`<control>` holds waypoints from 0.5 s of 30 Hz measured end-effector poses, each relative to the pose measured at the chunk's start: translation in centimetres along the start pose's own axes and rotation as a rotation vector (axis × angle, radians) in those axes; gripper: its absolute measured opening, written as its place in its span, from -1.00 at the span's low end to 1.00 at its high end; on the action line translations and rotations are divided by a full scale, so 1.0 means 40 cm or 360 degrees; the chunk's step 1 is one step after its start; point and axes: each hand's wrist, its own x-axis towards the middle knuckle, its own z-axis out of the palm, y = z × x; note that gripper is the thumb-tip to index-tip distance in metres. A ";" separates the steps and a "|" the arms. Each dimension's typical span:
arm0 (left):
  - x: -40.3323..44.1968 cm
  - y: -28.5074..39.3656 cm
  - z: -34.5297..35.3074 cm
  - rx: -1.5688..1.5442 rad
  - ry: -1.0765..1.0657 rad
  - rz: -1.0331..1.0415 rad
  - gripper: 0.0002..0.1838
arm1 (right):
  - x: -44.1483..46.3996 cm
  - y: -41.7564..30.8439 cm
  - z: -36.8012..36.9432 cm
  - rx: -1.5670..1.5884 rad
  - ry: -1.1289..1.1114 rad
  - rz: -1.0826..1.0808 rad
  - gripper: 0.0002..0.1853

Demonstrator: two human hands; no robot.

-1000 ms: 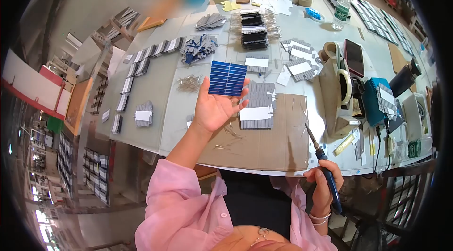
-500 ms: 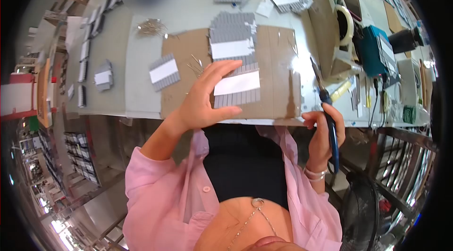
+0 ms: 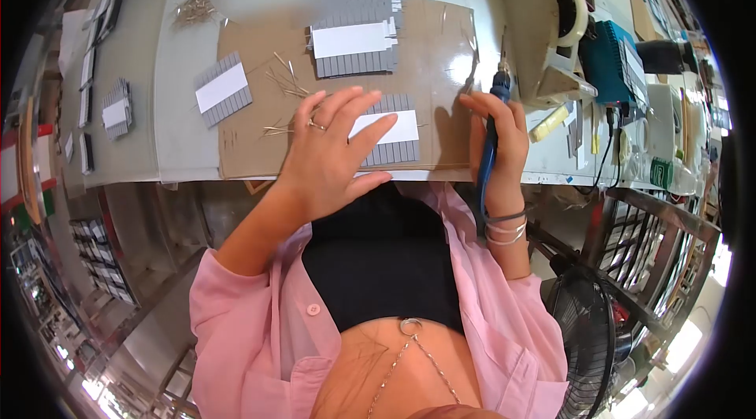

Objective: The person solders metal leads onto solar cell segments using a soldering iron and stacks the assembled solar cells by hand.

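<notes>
My left hand rests over the left side of a grey ribbed panel with a white band, its fingers spread and partly covering the panel. In my right hand is a soldering iron with a blue handle, held near-upright with the tip pointing away from me. The panel lies on a brown cardboard sheet. Thin metal pins lie scattered by my left fingertips. Farther up the cardboard sits a stack of similar grey panels.
Another ribbed panel lies to the left, near a pile of pins. At the right stand a beige holder with a tape roll and a teal box. A black fan is below the table edge.
The view has shifted, so the table items appear farther left and higher. My left fingers have spread over the panel. My right hand has brought the soldering iron closer to the cardboard, its handle steeper.
</notes>
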 end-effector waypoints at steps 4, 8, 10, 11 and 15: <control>-0.036 0.027 0.039 0.0011 0.0185 -0.0088 -0.48 | -0.056 -0.082 0.020 0.0145 -0.0007 0.0163 -0.56; -0.038 0.055 0.071 0.0072 0.0204 -0.0046 -0.52 | -0.069 -0.062 0.016 0.0284 0.0020 0.0075 -0.65; -0.031 0.063 0.082 0.0117 0.0210 -0.0002 -0.49 | -0.060 -0.032 0.006 0.0250 -0.0053 -0.0018 -0.68; -0.025 0.070 0.086 0.0149 0.0195 -0.0022 -0.48 | -0.049 -0.020 0.001 0.0227 -0.0115 -0.0085 -0.68; -0.010 0.081 0.090 0.0225 0.0120 -0.0041 -0.44 | -0.050 -0.026 0.002 0.0120 -0.0170 -0.0095 -0.61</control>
